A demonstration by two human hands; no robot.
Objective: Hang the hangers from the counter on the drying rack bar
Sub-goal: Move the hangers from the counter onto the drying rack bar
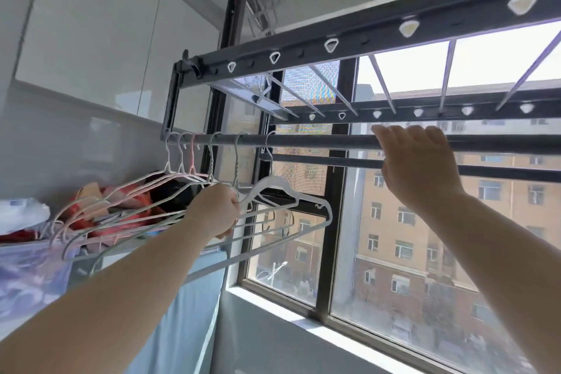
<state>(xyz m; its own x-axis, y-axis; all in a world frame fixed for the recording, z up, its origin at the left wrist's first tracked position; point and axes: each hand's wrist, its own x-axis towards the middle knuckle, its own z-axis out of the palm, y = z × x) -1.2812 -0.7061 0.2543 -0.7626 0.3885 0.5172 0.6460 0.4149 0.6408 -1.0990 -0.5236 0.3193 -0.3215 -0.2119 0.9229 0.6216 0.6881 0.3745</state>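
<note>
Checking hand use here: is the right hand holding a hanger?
No, the right hand rests empty on the rack bar; the left hand grips the hangers.

rack bar [318,141]: smooth grey metal tube, dull sheen
rack frame [370,35]: dark painted metal, satin; pale plastic inserts in its holes
hangers [280,183]: thin wire in smooth pale coating; one broader, white matt plastic
wall [91,24]: glossy white panels, mirror-like
window [409,252]: clear glass in dark metal frame
sill [267,300]: smooth white, slight gloss
sheet [188,313]: blue cloth, matt
bag [21,212]: thin crinkled translucent plastic
</note>
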